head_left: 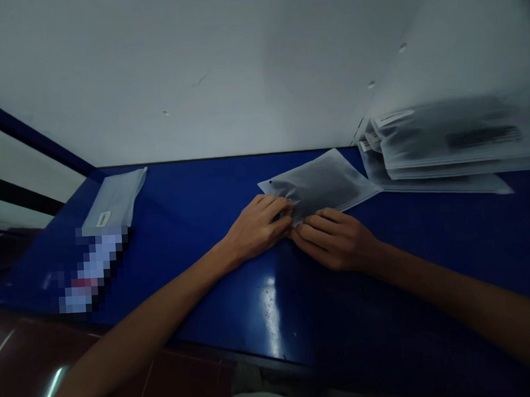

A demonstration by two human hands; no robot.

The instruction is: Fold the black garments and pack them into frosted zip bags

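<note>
A frosted plastic bag [317, 184] lies slanted on the blue table [194, 196], its near corner between my two hands. My left hand [261, 225] is closed on the bag's near left edge, fingers curled. Right beside it, my right hand [335, 236] pinches the same near edge, thumb and fingers together. The fingertips of both hands almost touch. A small dark dot shows near the bag's left corner. Whatever the bag may contain cannot be made out.
Several filled frosted bags with white labels [461, 135] are stacked at the back right. Another labelled bag [118, 197] lies at the left, with a blurred-out item [95, 266] just in front of it. A pale wall [241, 75] rises behind the table.
</note>
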